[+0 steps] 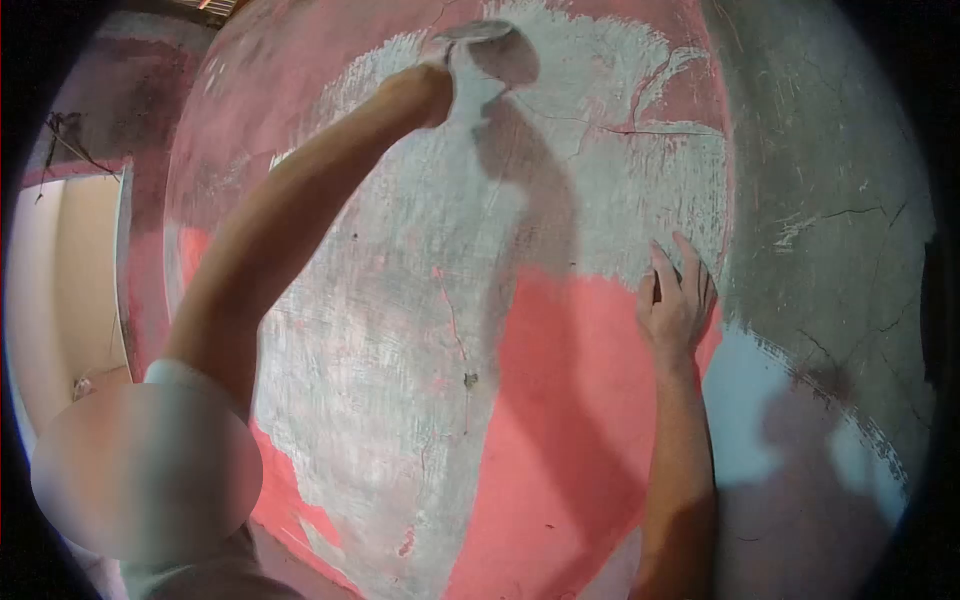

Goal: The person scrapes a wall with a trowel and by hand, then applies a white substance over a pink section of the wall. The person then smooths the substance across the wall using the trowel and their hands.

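Note:
My left hand (pixel 422 94) is raised high against the wall and closed on a flat grey tool (pixel 478 33) with a thin, pale edge. Its exact kind is hard to make out. The tool is at the upper part of a scraped whitish-grey patch (pixel 390 260) on the wall. Lower and to the right, my right hand (pixel 680 300) rests near or against the wall with its fingers apart and nothing in it. It lies where the bright pink paint (pixel 570 370) meets the scraped area.
A grey wall section (pixel 830 190) adjoins on the right, with light blue paint (pixel 750 380) below and several cracks. At far left is a pale opening (pixel 90 260) with dark wires (pixel 70 145) above it. Arm and head shadows fall across the walls.

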`<state>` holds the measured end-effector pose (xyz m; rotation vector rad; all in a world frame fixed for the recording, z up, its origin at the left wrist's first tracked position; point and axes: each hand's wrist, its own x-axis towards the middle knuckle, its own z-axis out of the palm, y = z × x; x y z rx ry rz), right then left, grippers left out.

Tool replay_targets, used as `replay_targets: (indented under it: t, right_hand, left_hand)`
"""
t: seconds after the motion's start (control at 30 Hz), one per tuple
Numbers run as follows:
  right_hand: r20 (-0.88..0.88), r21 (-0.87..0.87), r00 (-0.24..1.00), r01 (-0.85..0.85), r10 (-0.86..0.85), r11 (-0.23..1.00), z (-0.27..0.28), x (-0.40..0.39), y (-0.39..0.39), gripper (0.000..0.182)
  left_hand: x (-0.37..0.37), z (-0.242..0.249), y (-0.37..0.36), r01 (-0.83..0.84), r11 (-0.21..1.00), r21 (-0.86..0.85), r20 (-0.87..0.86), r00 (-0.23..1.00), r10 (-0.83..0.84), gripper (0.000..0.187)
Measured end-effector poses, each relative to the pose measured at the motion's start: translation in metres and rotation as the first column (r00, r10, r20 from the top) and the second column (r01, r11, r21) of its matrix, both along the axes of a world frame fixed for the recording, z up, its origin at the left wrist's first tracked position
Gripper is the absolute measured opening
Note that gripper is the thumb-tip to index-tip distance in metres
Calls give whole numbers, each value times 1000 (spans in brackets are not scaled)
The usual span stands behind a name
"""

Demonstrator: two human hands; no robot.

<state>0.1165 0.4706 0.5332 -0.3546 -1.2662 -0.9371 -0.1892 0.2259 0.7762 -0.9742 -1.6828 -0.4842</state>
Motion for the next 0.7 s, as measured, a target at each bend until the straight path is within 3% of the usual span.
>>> replay_targets:
  t: [0.1,0.23,0.27,0.33,0.37,0.43,0.5,0.6,0.7]
  right_hand:
    - [-13,-26,999,-33,33,999,1,-6,-3,36]
    - [-8,-38,1000,-25,24,999,0,-5,-8,37]
    - [-10,-30,999,-31,30,999,0,-6,-8,37]
    - [-5,-8,999,-33,33,999,0,-3,-6,37]
    - [-13,-8,999,-44,44,999,0,-4,-5,36]
    - [-26,0,998,-62,62,998,2,-6,-4,35]
    - [-36,19,997,-62,63,998,0,-8,0,32]
    - [-43,24,997,-65,66,998,6,-6,-5,31]
    - [-22,-12,996,-90,90,996,-2,-5,-5,30]
  left_hand:
    - [-18,-35,-3,19,998,65,21,1000,-20,37]
    - [21,50,20,-90,991,94,43,995,87,34]
    - [29,61,26,-80,986,145,62,995,72,35]
    - [24,58,46,-127,989,82,88,989,119,36]
    - [16,52,48,-140,990,14,145,980,136,38]
    - [-10,2,25,37,999,13,-5,999,-37,37]
    - [8,-54,-1,26,999,35,103,994,-29,34]
    - [-5,-16,24,70,986,152,41,996,-77,35]
    - [18,60,34,-51,998,28,153,987,46,37]
